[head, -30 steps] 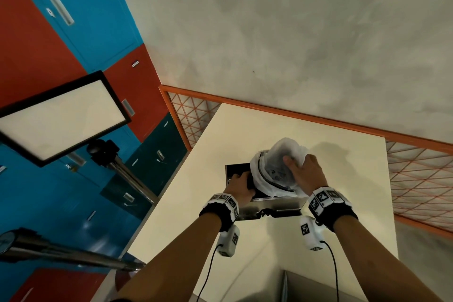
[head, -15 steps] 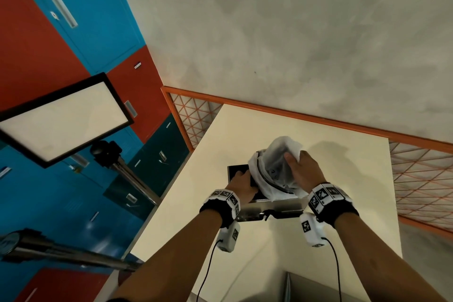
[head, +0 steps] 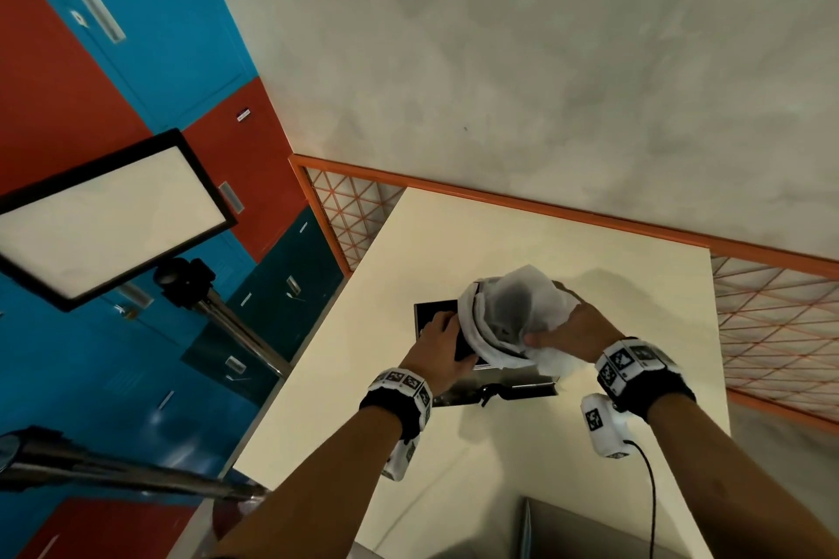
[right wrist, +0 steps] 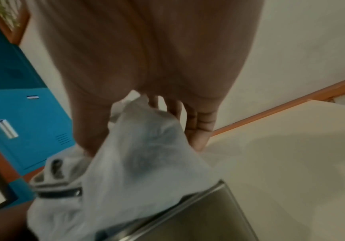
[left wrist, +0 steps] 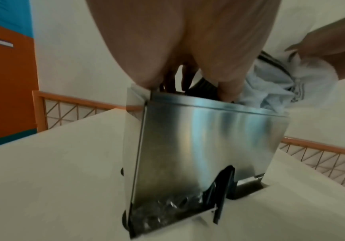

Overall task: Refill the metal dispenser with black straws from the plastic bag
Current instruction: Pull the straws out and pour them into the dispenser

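Note:
The metal dispenser (head: 513, 384) (left wrist: 204, 146) (right wrist: 208, 220) stands on the cream table (head: 522, 241), top open. Black straws (head: 438, 315) (left wrist: 201, 88) lie in its top. My left hand (head: 442, 340) (left wrist: 188, 81) reaches into the top, thumb and fingers closed round the straws. A crumpled translucent plastic bag (head: 513, 309) (left wrist: 275, 93) (right wrist: 142, 163), with more straws dimly showing inside, sits over the dispenser's right end. My right hand (head: 567, 331) (right wrist: 196, 127) grips the bag from the right, thumb pressed into its near side.
A light panel (head: 104, 213) on a stand and a tripod pole (head: 113, 470) stand left of the table. Blue and red lockers (head: 136, 59) line the left wall. An orange mesh railing (head: 772, 322) borders the table's far and right sides. A grey box (head: 590, 531) lies at the near edge.
My right hand has slid down the bag's near side and bunched it. The left hand stays in the dispenser's top.

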The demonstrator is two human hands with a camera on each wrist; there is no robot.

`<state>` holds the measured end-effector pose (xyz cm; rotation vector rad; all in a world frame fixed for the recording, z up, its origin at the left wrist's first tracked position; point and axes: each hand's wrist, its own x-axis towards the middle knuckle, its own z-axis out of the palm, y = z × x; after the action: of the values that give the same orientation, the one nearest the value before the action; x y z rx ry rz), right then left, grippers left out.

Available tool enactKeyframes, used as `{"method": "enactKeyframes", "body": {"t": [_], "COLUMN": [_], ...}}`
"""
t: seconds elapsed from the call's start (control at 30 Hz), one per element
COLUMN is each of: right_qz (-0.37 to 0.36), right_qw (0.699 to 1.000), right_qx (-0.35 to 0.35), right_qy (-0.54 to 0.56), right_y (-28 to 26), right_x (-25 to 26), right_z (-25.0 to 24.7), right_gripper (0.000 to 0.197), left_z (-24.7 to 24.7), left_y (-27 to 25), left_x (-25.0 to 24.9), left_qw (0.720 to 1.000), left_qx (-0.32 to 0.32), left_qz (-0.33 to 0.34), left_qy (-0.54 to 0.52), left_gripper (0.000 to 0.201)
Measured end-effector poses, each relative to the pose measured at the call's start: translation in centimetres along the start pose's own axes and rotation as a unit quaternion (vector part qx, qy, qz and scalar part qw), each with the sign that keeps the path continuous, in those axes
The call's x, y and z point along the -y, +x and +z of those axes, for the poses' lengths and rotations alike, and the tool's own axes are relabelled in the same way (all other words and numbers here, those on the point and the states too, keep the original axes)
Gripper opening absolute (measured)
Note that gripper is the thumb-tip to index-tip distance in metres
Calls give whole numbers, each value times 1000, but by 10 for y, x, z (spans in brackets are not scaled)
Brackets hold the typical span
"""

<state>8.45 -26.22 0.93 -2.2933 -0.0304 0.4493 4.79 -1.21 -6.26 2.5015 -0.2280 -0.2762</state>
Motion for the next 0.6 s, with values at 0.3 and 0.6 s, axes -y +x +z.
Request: {"method": "enactKeyframes", "body": {"t": [0.3,0.6], "right_qz": [18,-29], "right_qw": [1000,996], "right_qx": [0,47], "right_qy": [-16,-65], "right_y": [3,6], "right_x": [6,16], "right_z": [17,18], "right_gripper": [84,87], "left_z": [11,12], "left_y": [-5,-5], "left_x": [2,2], "left_qw": [995,995], "left_qx": [-69,-62], "left_qz": [12,19], "left_qy": [-67,-72], "left_gripper": [89,90]}}
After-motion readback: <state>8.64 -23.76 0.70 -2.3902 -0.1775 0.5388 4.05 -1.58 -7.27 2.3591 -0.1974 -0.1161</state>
